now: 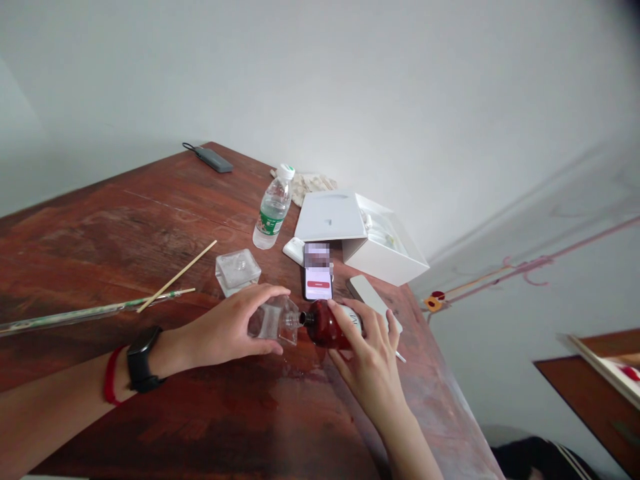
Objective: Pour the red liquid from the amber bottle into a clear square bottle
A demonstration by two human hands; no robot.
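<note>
Wooden surface [150, 220], reddish brown, set against a pale wall [320, 80]. An open white box [383, 267] stands at its far right, a white lid [330, 217] leaning over the box's left side. A plastic water bottle [270, 217], capped and partly filled, stands upright to the left of the lid. The right hand [367, 340], curled with fingers and thumb around the body of an amber bottle [320, 327], holds it tilted sideways, mouth to the left. The left hand [250, 320], thumb and fingers parted by the width of a clear square bottle [270, 323], grips it with its neck to the right (the two mouths all but meet; contact cannot be told). Just beyond lies a smartphone [318, 283], its screen lit. A black wristband [144, 360] encircles the left wrist.
</note>
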